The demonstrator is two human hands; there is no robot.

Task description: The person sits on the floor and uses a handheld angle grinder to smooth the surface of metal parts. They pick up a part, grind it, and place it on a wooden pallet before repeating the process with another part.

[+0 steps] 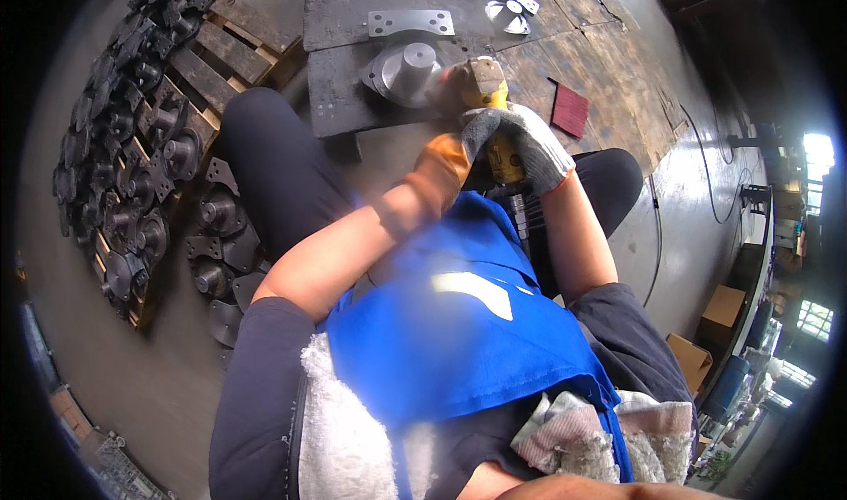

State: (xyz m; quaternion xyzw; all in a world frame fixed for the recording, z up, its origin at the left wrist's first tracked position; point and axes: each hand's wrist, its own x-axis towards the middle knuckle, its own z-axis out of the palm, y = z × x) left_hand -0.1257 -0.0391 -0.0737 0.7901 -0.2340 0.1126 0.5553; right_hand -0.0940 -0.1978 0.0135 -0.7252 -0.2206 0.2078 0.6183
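Observation:
A yellow angle grinder (505, 160) is in both of my gloved hands, its head close to the right edge of a metal flange with a round raised hub (410, 70). My left hand (448, 163), in an orange and grey glove, closes on the grinder from the left. My right hand (536, 150), in a white and grey glove, wraps round the grinder body. The spinning end is blurred, so I cannot tell whether it touches the flange. The flange lies on a dark metal plate (331, 81). A flat bracket with holes (410, 22) lies just beyond it.
A dark red abrasive sheet (570, 110) lies on the wooden board (618, 81) at right. Shiny metal pieces (509, 15) sit farther back. Many dark flanges cover a wooden pallet (207, 59) at left, with more on the floor. A hose (657, 235) runs along the floor at right.

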